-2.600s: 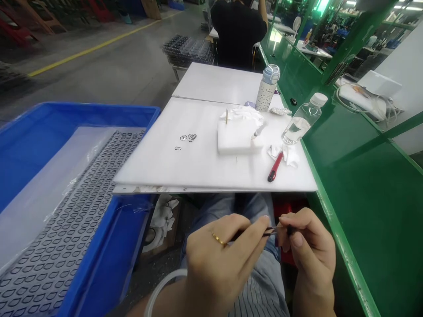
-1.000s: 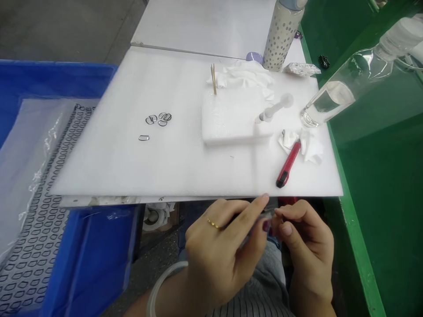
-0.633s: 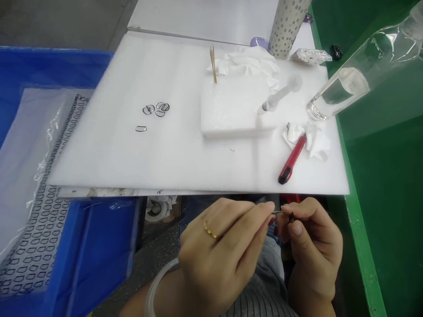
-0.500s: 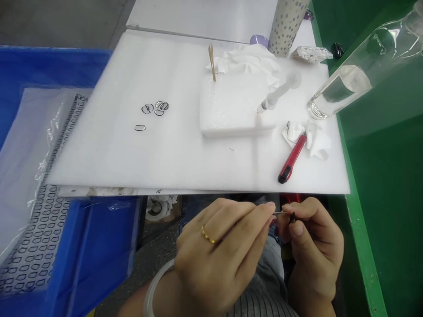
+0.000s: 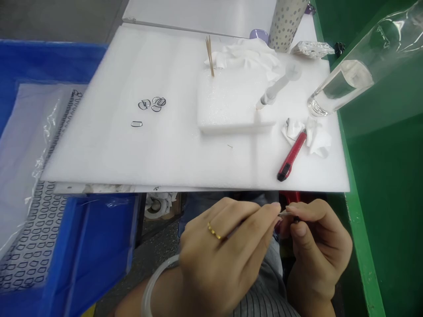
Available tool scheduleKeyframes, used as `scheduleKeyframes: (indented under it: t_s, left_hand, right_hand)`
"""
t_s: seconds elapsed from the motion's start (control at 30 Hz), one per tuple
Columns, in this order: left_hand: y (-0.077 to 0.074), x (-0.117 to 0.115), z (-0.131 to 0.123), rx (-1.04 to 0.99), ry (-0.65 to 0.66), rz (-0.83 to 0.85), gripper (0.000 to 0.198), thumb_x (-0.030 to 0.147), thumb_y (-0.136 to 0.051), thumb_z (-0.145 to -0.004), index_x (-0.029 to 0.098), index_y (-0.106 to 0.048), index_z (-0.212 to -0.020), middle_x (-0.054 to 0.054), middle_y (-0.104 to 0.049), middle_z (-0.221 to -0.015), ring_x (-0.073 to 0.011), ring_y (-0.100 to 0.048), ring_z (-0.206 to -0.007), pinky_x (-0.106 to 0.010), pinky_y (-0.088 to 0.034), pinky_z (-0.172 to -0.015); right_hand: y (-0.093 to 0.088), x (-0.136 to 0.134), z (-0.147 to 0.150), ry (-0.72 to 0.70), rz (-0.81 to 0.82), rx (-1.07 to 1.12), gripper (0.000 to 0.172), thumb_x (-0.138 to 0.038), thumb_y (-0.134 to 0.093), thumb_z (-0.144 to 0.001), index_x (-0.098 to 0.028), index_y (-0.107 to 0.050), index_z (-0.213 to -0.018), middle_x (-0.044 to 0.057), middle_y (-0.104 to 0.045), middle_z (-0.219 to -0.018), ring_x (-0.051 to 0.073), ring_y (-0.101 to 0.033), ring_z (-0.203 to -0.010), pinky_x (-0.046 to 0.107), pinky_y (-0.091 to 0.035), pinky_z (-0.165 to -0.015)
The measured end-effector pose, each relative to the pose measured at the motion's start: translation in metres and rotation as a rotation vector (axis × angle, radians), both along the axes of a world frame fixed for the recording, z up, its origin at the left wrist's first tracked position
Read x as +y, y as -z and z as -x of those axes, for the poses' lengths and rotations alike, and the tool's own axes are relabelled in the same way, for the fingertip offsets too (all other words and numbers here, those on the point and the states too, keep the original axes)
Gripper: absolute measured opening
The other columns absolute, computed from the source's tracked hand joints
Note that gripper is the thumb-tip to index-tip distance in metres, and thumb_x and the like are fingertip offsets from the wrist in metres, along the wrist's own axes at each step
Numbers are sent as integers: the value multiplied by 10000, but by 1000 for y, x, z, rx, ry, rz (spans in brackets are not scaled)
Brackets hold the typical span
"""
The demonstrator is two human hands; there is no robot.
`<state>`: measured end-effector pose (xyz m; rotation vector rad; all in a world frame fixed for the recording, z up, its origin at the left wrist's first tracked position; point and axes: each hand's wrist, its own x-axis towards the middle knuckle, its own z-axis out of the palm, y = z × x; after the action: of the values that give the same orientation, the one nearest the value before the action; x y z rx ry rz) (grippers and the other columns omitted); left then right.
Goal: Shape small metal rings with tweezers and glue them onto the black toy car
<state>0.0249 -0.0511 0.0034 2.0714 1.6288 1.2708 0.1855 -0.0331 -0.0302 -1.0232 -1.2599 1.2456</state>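
My left hand (image 5: 224,246), with a gold ring and a pale bangle, is closed in a pinch on a thin metal tool (image 5: 284,214) whose tip points right. My right hand (image 5: 313,246) is closed in a pinch on a tiny dark part (image 5: 295,218) at that tip. Both hands hover over my lap, just below the front edge of the white foam board (image 5: 185,149). Several small dark ring-shaped parts (image 5: 152,105) lie on the board's left half.
A red utility knife (image 5: 291,156) lies by crumpled tissue (image 5: 313,136). A foam block (image 5: 231,105) carries a syringe (image 5: 274,90) and wooden sticks (image 5: 209,55). A clear bottle (image 5: 346,79) and dotted bottle (image 5: 287,22) stand behind. A blue bin (image 5: 82,255) with a parts sheet (image 5: 29,246) is left; a green bench (image 5: 380,176) is right.
The view has tilted down from the workshop to the board and moved closer. My hands stay pinched together at the tool tip, shifting only slightly.
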Motion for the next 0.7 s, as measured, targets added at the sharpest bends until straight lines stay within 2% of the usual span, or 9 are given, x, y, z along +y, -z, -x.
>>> scheduleKeyframes:
  t_s: [0.2,0.37,0.47,0.57,0.7]
  left_hand:
    - [5,1,-6,-38,-73,-21,133,29,-696,-926,82,-759,-1029,-32,-775,-823,-110,-716,-688,-227,-586,-616]
    - [7,2,-8,-29,-104,-9,98,75,-674,-956,84,-761,-1000,-40,-795,-815,-113,-747,-707,-213,-591,-661]
    - [6,1,-6,-25,-112,36,100,101,-659,-971,83,-756,-993,-47,-815,-833,-123,-771,-736,-203,-602,-698]
    - [4,2,-4,-33,-128,83,91,127,-665,-972,100,-752,-974,-30,-811,-804,-119,-757,-673,-206,-593,-642]
    - [4,4,-3,-87,-157,150,110,151,-644,-981,144,-741,-929,4,-780,-729,-110,-695,-559,-231,-560,-558]
  right_hand:
    - [-3,4,-3,-80,100,10,153,-244,-599,-1022,-257,-745,-1068,-24,-612,-697,80,-546,-578,193,-433,-493]
    - [-5,8,-9,-174,152,14,175,-250,-571,-1037,-279,-737,-1083,-29,-628,-693,65,-534,-573,161,-422,-494]
    - [-6,8,-7,-166,190,22,177,-255,-563,-1041,-272,-737,-1068,-29,-620,-687,64,-537,-574,160,-422,-493]
    - [-8,7,-2,-122,226,44,148,-252,-574,-1036,-275,-720,-1040,-27,-633,-691,76,-534,-576,185,-429,-502]
    - [-13,8,5,-41,155,-6,99,-240,-617,-1012,-268,-712,-1012,-27,-629,-676,95,-520,-552,218,-402,-463]
